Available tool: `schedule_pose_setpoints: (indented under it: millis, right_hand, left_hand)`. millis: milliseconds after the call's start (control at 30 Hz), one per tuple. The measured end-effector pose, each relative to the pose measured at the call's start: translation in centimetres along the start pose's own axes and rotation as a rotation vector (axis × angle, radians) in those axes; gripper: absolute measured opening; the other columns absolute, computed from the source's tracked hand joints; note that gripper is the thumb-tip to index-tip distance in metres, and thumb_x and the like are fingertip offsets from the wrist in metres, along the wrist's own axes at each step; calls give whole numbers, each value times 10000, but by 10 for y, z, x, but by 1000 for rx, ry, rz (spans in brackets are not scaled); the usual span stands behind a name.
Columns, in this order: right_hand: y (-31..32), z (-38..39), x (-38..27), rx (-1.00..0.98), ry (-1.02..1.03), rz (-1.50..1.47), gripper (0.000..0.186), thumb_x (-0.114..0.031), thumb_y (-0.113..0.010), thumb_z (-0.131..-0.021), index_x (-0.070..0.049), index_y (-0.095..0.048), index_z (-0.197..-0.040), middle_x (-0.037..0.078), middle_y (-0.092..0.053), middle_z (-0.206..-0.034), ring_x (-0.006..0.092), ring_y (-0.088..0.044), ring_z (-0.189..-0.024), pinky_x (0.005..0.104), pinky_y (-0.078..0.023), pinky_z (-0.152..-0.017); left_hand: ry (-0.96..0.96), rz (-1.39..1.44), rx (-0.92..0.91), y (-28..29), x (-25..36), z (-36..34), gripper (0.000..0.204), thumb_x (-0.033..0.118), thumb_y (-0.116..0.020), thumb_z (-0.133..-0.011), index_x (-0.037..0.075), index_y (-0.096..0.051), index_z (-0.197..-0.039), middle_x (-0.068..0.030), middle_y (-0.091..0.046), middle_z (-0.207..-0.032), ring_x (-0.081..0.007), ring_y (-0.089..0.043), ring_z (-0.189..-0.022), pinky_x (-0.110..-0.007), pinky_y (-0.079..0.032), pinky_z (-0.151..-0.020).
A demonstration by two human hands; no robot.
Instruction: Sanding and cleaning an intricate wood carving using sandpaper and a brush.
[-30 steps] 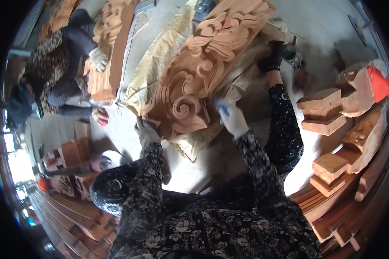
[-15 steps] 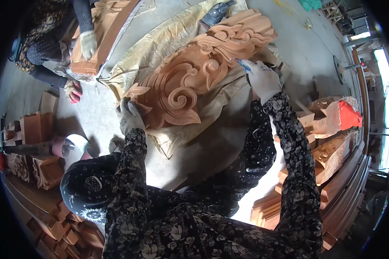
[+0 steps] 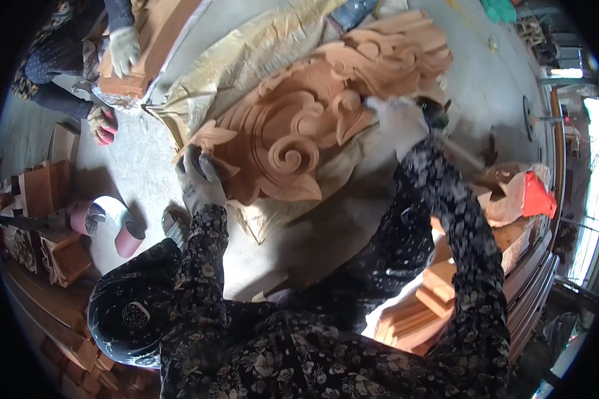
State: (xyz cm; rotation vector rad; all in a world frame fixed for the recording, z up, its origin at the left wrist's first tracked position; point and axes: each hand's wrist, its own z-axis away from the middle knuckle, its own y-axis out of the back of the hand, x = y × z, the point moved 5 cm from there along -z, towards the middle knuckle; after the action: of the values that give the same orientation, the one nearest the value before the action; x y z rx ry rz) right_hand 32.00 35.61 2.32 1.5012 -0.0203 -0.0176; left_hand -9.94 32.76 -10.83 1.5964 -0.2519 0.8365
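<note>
A large carved wooden panel (image 3: 253, 143) with scrolls and leaf shapes lies tilted across a crumpled pale gold sheet (image 3: 209, 83). In a whitish glove, my left hand (image 3: 201, 183) is closed on the leaf-shaped near-left end, fingers bent over its edge. My right hand (image 3: 400, 123), also gloved, is at the panel's right side, beside a small scroll. Motion smears its fingers, so whether it holds anything is unclear. My bent knees, in dark patterned trousers, are close to the panel on both sides.
At the upper left a co-worker's gloved hand (image 3: 124, 52) rests on another wooden piece (image 3: 123, 85); their other hand (image 3: 102, 126) is lower. A curled pinkish sheet (image 3: 131, 241) lies on the floor. Wood blocks (image 3: 46, 186) stand left; a red cloth (image 3: 539, 195) and stacked timber are right.
The panel appears slightly further right in view. My right hand has shifted closer to the small scroll and is blurred; the blue bit at its fingertips no longer shows clearly. My left hand keeps its place.
</note>
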Motion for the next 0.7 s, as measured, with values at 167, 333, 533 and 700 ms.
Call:
schedule_pose_setpoints:
  millis: [167, 333, 533, 700]
  right_hand:
    - [-53, 13, 18, -400, -54, 65, 315, -154, -444, -890, -206, -633, -1136, 131, -655, -1012, 289, -621, -957, 419, -489, -813]
    - [33, 46, -7, -49, 9, -3, 303, -189, -440, -900, -145, -634, -1129, 144, -647, -1042, 309, -611, -976, 418, -475, -859]
    - [125, 70, 6, 74, -11, 211, 303, -164, -471, -869, -164, -625, -1131, 151, -630, -1086, 290, -600, -1008, 398, -469, -872]
    - [77, 14, 0, 187, 26, -21, 283, -150, -460, -863, -142, -645, -1078, 163, -666, -932, 311, -641, -894, 429, -506, -749]
  left_hand:
    - [-27, -139, -129, 9, 24, 54, 419, 330, -430, -952, 87, -485, -1289, -214, -474, -1263, -370, -505, -1138, -428, -425, -944]
    - [-125, -48, -145, 37, 57, 77, 424, 314, -437, -952, 76, -476, -1300, -224, -470, -1261, -374, -492, -1151, -428, -415, -958]
    - [-388, 158, 26, 61, 122, 56, 409, 283, -443, -953, 63, -471, -1297, -219, -457, -1255, -369, -483, -1162, -420, -408, -977]
    - [-207, 128, 46, 58, 101, 23, 393, 264, -449, -951, 59, -480, -1285, -212, -472, -1229, -363, -492, -1142, -418, -411, -964]
